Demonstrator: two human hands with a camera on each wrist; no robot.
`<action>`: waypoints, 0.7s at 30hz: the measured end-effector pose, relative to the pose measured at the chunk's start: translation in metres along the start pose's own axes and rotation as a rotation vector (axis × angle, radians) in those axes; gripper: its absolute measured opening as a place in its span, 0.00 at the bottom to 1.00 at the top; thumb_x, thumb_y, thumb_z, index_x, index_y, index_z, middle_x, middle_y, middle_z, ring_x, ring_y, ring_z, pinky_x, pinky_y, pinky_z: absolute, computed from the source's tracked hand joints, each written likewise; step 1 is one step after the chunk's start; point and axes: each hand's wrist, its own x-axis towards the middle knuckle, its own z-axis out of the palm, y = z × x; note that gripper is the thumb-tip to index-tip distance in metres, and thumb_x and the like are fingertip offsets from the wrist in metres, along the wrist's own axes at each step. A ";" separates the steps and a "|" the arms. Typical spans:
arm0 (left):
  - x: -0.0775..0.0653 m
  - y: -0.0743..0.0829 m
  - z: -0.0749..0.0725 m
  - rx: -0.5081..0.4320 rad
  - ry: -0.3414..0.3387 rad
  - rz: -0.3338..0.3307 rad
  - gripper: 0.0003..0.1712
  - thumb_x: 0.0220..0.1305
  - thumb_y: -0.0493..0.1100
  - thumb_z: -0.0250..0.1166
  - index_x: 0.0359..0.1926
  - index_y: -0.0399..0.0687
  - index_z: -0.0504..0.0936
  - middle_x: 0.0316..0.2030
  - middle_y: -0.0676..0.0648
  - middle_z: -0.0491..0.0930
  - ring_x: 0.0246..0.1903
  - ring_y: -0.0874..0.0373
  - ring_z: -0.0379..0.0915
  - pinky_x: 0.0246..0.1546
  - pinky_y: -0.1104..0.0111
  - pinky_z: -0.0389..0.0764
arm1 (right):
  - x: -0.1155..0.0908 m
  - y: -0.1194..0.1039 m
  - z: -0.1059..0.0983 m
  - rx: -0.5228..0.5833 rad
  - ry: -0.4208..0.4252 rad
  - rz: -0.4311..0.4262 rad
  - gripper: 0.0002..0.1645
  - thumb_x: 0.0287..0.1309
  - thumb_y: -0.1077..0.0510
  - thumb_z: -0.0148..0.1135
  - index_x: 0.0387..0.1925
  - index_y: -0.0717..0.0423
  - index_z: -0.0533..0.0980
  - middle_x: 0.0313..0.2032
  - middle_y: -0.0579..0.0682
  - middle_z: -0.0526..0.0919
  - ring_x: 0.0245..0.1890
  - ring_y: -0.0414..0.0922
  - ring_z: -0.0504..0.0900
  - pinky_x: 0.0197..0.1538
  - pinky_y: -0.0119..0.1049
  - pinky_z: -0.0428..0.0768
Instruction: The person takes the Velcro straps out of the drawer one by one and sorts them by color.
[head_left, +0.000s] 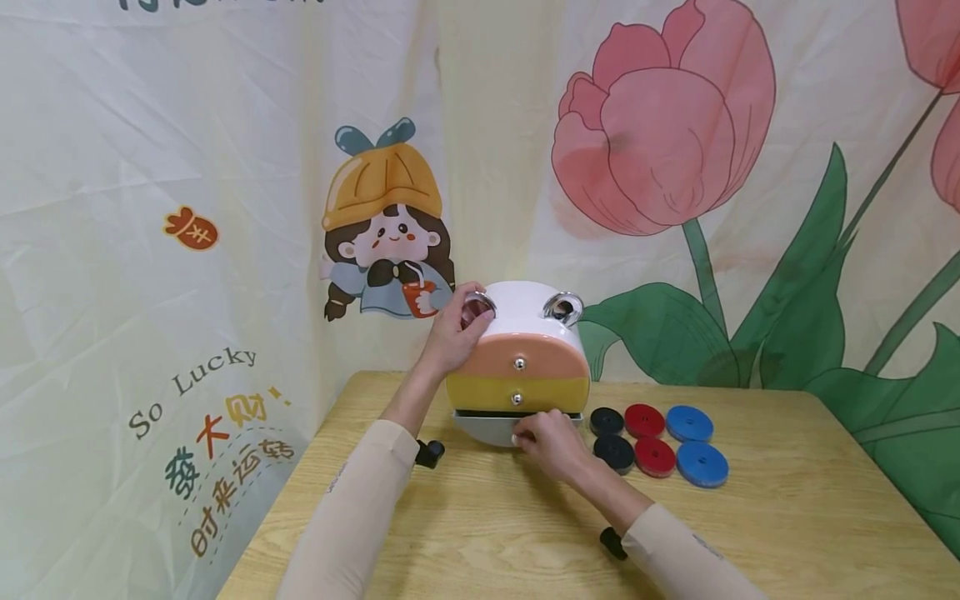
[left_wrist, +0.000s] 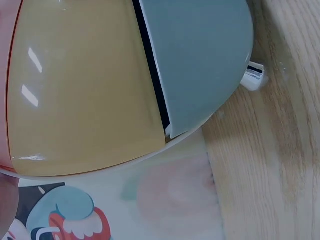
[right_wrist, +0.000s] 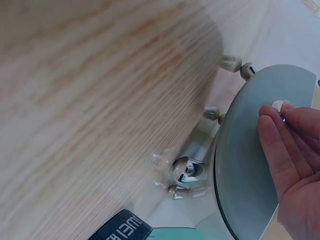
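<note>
A rounded white drawer box (head_left: 525, 302) stands on the table with orange, yellow and grey-blue drawer fronts stacked one below another. Silver rings stick up from its top like ears. My left hand (head_left: 454, 332) grips the box's upper left side at one ring, thumb in front; only a sliver of this hand shows in the left wrist view. Thumb and fingers of my right hand (head_left: 553, 446) pinch the small knob (right_wrist: 278, 105) of the grey-blue bottom drawer (left_wrist: 200, 60). That drawer sits slightly out, with a dark gap along its top edge.
Right of the box lie flat round discs with centre holes, in pairs: black (head_left: 613, 455), red (head_left: 655, 457) and blue (head_left: 702, 464). Behind the wooden table (head_left: 480, 525) hangs a printed curtain (head_left: 495, 167). Small silver feet (right_wrist: 189, 170) support the box.
</note>
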 end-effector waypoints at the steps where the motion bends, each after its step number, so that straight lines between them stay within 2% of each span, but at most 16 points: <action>1: 0.000 0.000 0.000 0.001 -0.002 -0.004 0.20 0.75 0.49 0.62 0.64 0.60 0.70 0.45 0.46 0.79 0.42 0.50 0.74 0.45 0.57 0.75 | 0.001 0.000 0.000 -0.005 0.005 -0.002 0.04 0.60 0.63 0.73 0.31 0.52 0.89 0.25 0.41 0.86 0.22 0.33 0.72 0.30 0.28 0.75; 6: 0.000 0.000 -0.001 -0.002 -0.009 -0.011 0.19 0.75 0.49 0.62 0.63 0.62 0.70 0.45 0.46 0.79 0.42 0.50 0.74 0.45 0.57 0.74 | 0.004 0.003 0.003 -0.025 0.024 -0.002 0.04 0.59 0.62 0.74 0.30 0.52 0.89 0.26 0.41 0.87 0.22 0.33 0.73 0.30 0.28 0.75; 12: 0.001 0.000 -0.001 -0.017 -0.007 -0.003 0.19 0.75 0.48 0.62 0.63 0.59 0.70 0.45 0.46 0.79 0.42 0.50 0.73 0.45 0.57 0.74 | 0.008 0.006 0.005 -0.036 0.034 0.011 0.03 0.59 0.61 0.75 0.31 0.51 0.90 0.27 0.41 0.88 0.23 0.33 0.74 0.31 0.29 0.76; 21: 0.000 0.001 0.000 -0.018 -0.017 -0.022 0.21 0.76 0.49 0.62 0.66 0.59 0.70 0.47 0.43 0.79 0.44 0.48 0.73 0.46 0.56 0.74 | 0.009 0.009 0.008 -0.035 0.059 0.019 0.02 0.59 0.61 0.75 0.31 0.52 0.90 0.30 0.43 0.90 0.28 0.36 0.84 0.33 0.31 0.80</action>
